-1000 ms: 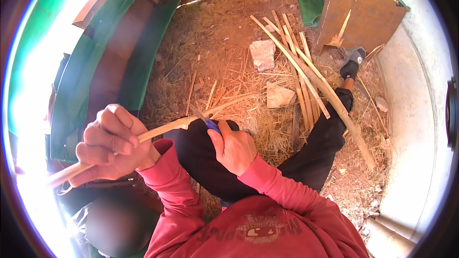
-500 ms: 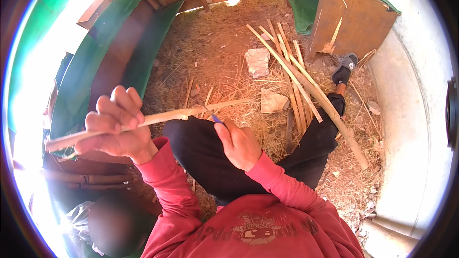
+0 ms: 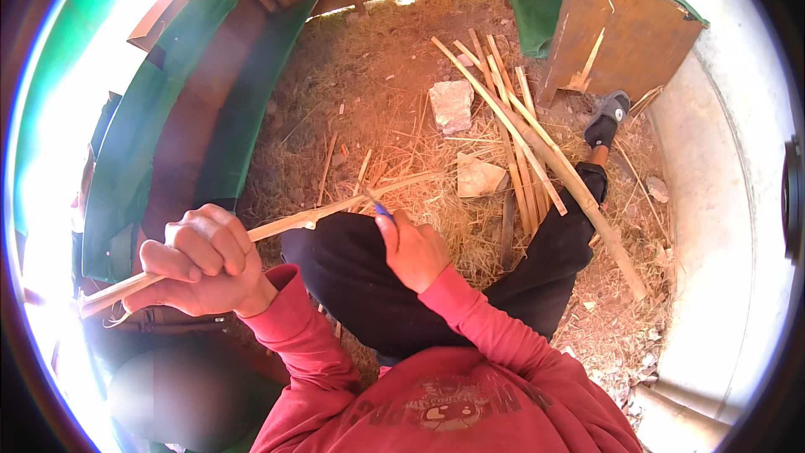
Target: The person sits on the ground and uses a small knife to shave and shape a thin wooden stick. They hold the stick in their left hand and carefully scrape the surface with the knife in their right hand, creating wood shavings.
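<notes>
A long, pale split bamboo strip (image 3: 298,216) runs slantwise in front of me, from the left edge of the view across my bent knee to the straw-strewn ground. My left hand (image 3: 205,260) is wrapped round it near its left end, fingers closed. My right hand (image 3: 415,253) is closed on a small knife with a blue handle (image 3: 382,210). The thin blade reaches to the strip just beyond my knee; whether its edge is biting into the strip is too small to tell. Most of the handle is hidden inside my right fist.
Several split strips (image 3: 495,109) and a thicker round pole (image 3: 591,205) lie crossed over my outstretched leg (image 3: 545,277). Two pale stones (image 3: 452,106) sit beside them. A wooden box (image 3: 616,38) stands far right, a green-covered bench (image 3: 251,109) along the left, a white wall (image 3: 713,226) at right.
My left hand has lowered and its fingers have closed more fully round the strip, whose near part has dropped. My right hand with the knife has barely moved.
</notes>
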`<state>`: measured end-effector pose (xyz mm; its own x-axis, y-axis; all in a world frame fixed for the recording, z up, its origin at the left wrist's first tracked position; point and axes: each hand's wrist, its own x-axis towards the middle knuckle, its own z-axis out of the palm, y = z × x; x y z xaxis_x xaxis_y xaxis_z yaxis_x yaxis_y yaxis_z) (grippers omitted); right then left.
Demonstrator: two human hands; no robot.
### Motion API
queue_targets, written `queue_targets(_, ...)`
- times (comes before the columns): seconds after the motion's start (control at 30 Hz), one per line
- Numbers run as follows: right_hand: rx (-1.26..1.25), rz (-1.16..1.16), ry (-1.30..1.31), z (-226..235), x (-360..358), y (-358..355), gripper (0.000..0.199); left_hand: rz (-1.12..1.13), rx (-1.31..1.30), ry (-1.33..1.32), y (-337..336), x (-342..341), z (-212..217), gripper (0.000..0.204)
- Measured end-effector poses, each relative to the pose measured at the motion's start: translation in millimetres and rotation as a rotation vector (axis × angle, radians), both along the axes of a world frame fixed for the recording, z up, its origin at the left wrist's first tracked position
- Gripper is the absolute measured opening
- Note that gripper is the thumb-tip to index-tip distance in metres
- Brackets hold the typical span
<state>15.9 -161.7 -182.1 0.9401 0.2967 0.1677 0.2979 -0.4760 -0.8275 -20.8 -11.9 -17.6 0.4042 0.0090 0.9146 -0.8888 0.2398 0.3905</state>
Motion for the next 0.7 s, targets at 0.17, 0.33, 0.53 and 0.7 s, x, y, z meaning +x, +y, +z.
queue_targets(0.17, 0.15, 0.212, -0.021, 14.9, -13.3, 0.8, 0.035, -0.016, 0.035, 0.022, 9.6, -4.1, -2.9, 0.056)
queue_targets(0.33, -0.052, -0.033, 0.114, -39.8, 14.6, 3.9, 0.037, -0.036, 0.029, 0.017, 16.0, -3.7, -2.3, 0.056)
queue_targets(0.53, 0.151, 0.213, -0.023, 5.4, -10.4, 3.0, 0.031, -0.036, 0.062, -0.004, 13.0, -9.0, -2.6, 0.055)
queue_targets(0.7, -0.005, 0.02, -0.038, -40.9, 10.0, 8.2, 0.033, -0.075, 0.039, 0.045, 13.5, -4.9, -2.1, 0.053)
